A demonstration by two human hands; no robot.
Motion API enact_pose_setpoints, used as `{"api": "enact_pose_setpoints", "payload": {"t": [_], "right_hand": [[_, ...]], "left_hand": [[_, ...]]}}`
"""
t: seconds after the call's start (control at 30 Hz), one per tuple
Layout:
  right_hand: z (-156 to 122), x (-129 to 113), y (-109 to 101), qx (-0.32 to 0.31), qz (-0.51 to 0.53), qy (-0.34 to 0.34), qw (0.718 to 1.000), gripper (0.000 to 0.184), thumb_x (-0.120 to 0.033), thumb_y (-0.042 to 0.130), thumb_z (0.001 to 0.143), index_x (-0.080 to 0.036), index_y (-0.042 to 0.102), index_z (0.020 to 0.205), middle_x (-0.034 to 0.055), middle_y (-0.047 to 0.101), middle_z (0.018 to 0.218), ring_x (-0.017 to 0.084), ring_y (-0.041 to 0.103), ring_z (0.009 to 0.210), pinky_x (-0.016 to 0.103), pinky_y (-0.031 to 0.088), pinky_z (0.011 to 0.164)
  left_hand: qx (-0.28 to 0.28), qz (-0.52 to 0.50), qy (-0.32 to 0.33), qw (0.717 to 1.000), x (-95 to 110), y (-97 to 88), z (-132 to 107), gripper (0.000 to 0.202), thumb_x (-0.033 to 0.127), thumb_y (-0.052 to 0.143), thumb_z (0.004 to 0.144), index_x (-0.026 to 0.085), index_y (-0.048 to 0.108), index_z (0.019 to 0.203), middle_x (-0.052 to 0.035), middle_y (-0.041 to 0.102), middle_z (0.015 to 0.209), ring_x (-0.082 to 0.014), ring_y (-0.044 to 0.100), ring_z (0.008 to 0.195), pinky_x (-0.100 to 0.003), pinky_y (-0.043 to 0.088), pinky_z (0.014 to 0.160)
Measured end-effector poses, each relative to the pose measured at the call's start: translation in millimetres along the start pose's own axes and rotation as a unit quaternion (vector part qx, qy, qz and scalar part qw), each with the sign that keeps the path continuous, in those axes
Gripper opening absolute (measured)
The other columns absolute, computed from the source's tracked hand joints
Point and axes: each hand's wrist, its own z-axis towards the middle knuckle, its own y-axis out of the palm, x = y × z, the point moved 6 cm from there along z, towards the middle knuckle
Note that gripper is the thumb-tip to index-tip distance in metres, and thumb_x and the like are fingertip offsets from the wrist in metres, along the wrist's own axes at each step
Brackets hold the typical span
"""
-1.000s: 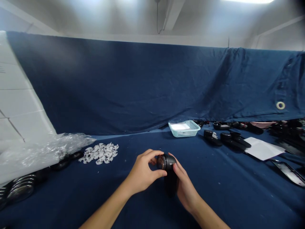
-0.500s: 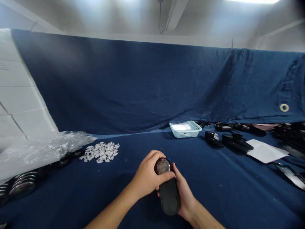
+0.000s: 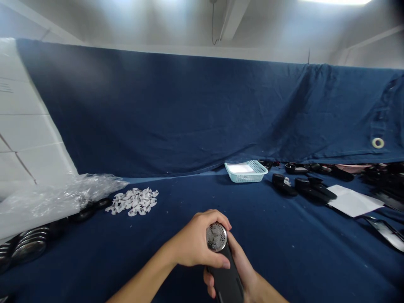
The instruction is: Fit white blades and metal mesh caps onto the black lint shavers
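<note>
My left hand [image 3: 193, 240] and right hand [image 3: 237, 261] are together, both clamped on the black lint shaver [image 3: 226, 280]. The left hand wraps the head end, with the fingers [image 3: 211, 219] curving over the top and the perforated metal guard [image 3: 216, 237] exposed and facing upward. The right hand cups the body from below.

Reference point: the light-blue plastic basket [image 3: 243, 178], which holds a white sheet [image 3: 240, 168].

- The shaver is in front of the basket, on the side nearest me, above the dark blue cloth [image 3: 94, 261].
- A pile of white die-cut pieces [image 3: 132, 202] lies to the left of the basket.
- Clear plastic wrap [image 3: 63, 198] lies farther left.
- Black handheld units [image 3: 284, 184] and a white paper sheet [image 3: 353, 200] lie to the right of the basket.
</note>
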Motion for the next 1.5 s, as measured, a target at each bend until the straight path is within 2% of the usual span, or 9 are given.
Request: {"api": "enact_pose_setpoints", "payload": {"t": [0.27, 0.37, 0.47, 0.57, 0.87, 0.97, 1.1, 1.23, 1.5], "right_hand": [[7, 7, -9, -0.020, 0.006, 0.017, 1.000, 0.091, -0.077, 0.000, 0.082, -0.011, 0.064, 0.085, 0.0121, 0.064, 0.049, 0.022, 0.062, 0.038, 0.024, 0.043, 0.036], [9, 10, -14, -0.021, -0.005, 0.030, 0.999, 0.092, -0.081, 0.007, 0.079, -0.011, 0.065, 0.084, 0.0114, 0.064, 0.049, 0.022, 0.062, 0.040, 0.025, 0.045, 0.037], [8, 12, -18, 0.006, -0.016, 0.043, 0.999, 0.096, -0.086, 0.011, 0.075, -0.007, 0.066, 0.071, 0.0117, 0.061, 0.047, 0.020, 0.061, 0.038, 0.024, 0.044, 0.035], [6, 9, -15, 0.009, -0.016, 0.032, 0.999, 0.097, -0.085, 0.013, 0.076, -0.004, 0.066, 0.066, 0.0124, 0.060, 0.045, 0.019, 0.060, 0.036, 0.023, 0.042, 0.033], [6, -2, -9, -0.021, 0.010, -0.005, 1.000, 0.081, -0.076, 0.025, 0.082, -0.006, 0.066, 0.079, 0.0111, 0.064, 0.049, 0.020, 0.061, 0.037, 0.025, 0.046, 0.036], [4, -1, -7, -0.017, 0.016, -0.003, 1.000, 0.080, -0.074, 0.022, 0.084, -0.006, 0.066, 0.083, 0.0118, 0.064, 0.049, 0.020, 0.061, 0.037, 0.025, 0.047, 0.035], [0, -2, -1, -0.006, 0.013, -0.006, 1.000, 0.091, -0.076, 0.012, 0.083, -0.004, 0.067, 0.073, 0.0131, 0.063, 0.046, 0.019, 0.061, 0.035, 0.021, 0.045, 0.033], [0, 0, 2, -0.007, -0.001, 0.001, 1.000, 0.091, -0.076, 0.015, 0.083, -0.004, 0.064, 0.058, 0.0119, 0.060, 0.044, 0.017, 0.060, 0.035, 0.020, 0.044, 0.032], [2, 4, -5, 0.011, -0.006, -0.031, 0.999, 0.087, -0.078, 0.019, 0.082, -0.007, 0.066, 0.067, 0.0087, 0.059, 0.041, 0.015, 0.057, 0.034, 0.018, 0.042, 0.033]], "left_hand": [[-0.005, 0.039, -0.052, 0.998, -1, 1.5, -3, 0.055, 0.024, 0.087, 0.049, 0.023, 0.062, 0.098, -0.0004, 0.061, 0.103, -0.0227, 0.055, 0.099, -0.034, 0.043, 0.088], [-0.004, 0.040, -0.060, 0.997, 0, 1.5, -4, 0.056, 0.025, 0.088, 0.048, 0.024, 0.062, 0.098, 0.0001, 0.061, 0.104, -0.0228, 0.054, 0.100, -0.034, 0.042, 0.089], [0.006, 0.044, -0.073, 0.996, 1, 2.7, -4, 0.055, 0.026, 0.087, 0.048, 0.024, 0.063, 0.097, 0.0001, 0.061, 0.101, -0.0223, 0.055, 0.097, -0.034, 0.042, 0.087], [0.036, 0.039, -0.077, 0.996, 2, 4.3, -3, 0.048, 0.027, 0.084, 0.053, 0.022, 0.063, 0.097, -0.0003, 0.062, 0.097, -0.0207, 0.057, 0.090, -0.033, 0.044, 0.084], [0.133, 0.034, -0.083, 0.987, -10, 11.6, -4, 0.040, 0.029, 0.075, 0.064, 0.022, 0.062, 0.101, 0.0005, 0.065, 0.087, -0.0177, 0.060, 0.078, -0.028, 0.047, 0.070], [0.152, 0.046, -0.079, 0.984, -10, 13.1, -5, 0.035, 0.027, 0.073, 0.064, 0.021, 0.061, 0.096, 0.0014, 0.064, 0.080, -0.0160, 0.058, 0.070, -0.027, 0.046, 0.066], [0.163, 0.061, -0.065, 0.983, -6, 12.7, -5, 0.031, 0.023, 0.070, 0.063, 0.021, 0.061, 0.092, 0.0011, 0.065, 0.081, -0.0161, 0.059, 0.070, -0.028, 0.047, 0.068], [0.170, 0.062, -0.073, 0.981, -6, 12.9, -6, 0.030, 0.023, 0.070, 0.063, 0.021, 0.061, 0.091, 0.0002, 0.067, 0.083, -0.0181, 0.061, 0.074, -0.031, 0.048, 0.074], [0.185, 0.062, -0.090, 0.977, -7, 13.5, -7, 0.029, 0.021, 0.069, 0.062, 0.020, 0.061, 0.089, 0.0004, 0.067, 0.082, -0.0176, 0.061, 0.073, -0.030, 0.047, 0.073]]}}
